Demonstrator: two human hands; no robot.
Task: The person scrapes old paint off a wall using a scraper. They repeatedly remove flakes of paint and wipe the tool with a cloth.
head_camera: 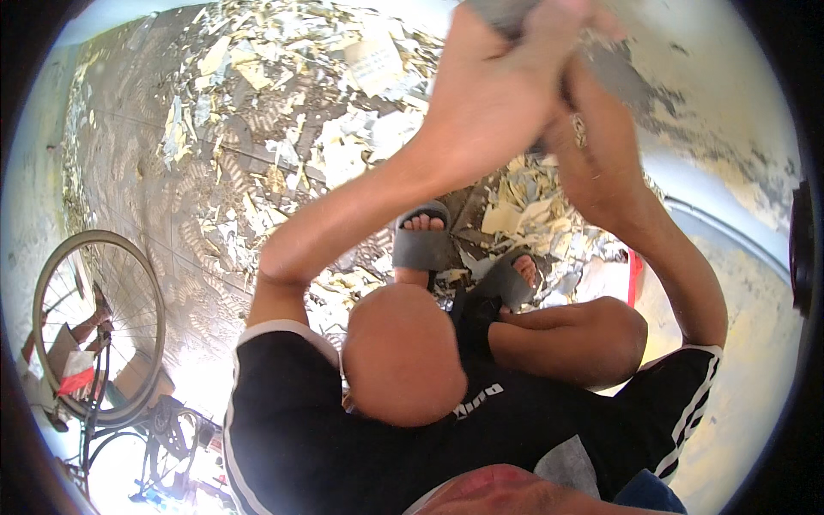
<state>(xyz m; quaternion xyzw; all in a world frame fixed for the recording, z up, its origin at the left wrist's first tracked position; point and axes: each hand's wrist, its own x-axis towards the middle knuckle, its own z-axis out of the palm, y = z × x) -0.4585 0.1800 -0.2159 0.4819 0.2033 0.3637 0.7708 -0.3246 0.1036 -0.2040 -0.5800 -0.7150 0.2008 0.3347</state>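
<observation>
My left hand (499,90) and my right hand (592,135) are raised close together at the top, in front of a wall with peeling paint (702,84). Both are blurred by motion. A grey patch shows past the fingers of my left hand, and something dark shows below between the hands; whether either is held cannot be told. A ring or small band (579,131) seems to lie on my right hand. Pale yellow and grey flakes and scraps (380,141) litter the floor around my grey sandals (421,244).
An upturned bicycle wheel and frame (158,322) stand at the lower left, with cardboard and a red-and-white item (78,370) beside them. A flat printed piece (373,64) lies among the scraps. Something red-edged (634,277) stands by the wall at right.
</observation>
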